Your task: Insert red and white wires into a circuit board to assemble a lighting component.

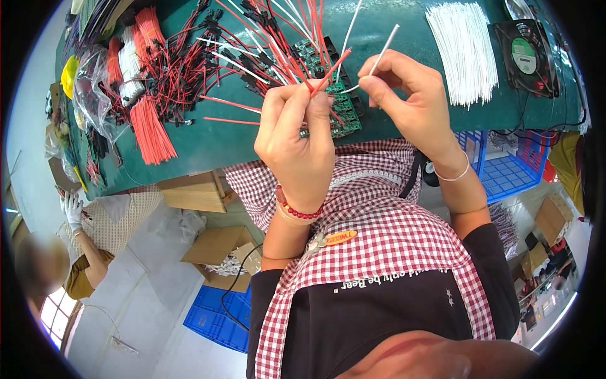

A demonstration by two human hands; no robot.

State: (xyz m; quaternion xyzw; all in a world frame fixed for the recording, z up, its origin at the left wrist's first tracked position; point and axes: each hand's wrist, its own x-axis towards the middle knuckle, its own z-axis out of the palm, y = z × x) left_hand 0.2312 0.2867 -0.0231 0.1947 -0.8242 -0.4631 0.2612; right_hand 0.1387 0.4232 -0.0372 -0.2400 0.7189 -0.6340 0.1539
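Over the near edge of the bench, my left hand [297, 136] is closed in a pinch on red wires [332, 71], whose ends stick out above the fingertips. Just right of it, thumb and fingers of my right hand [413, 95] pinch a thin white wire [386, 45] that points up and away. A lower stretch of white wire bends from the right fingertips toward the left hand; where it ends there I cannot make out. Behind and below the left hand lie green circuit boards [346, 126], with red and white wires running off them to black connectors.
A bundle of white wires [464, 57] lies to the right, beside a black fan [525, 55]. Left are red wire bundles [153, 136], tangled connector leads [186, 82] and a clear plastic bag [95, 85]. Another person's gloved hand [72, 210] shows at far left.
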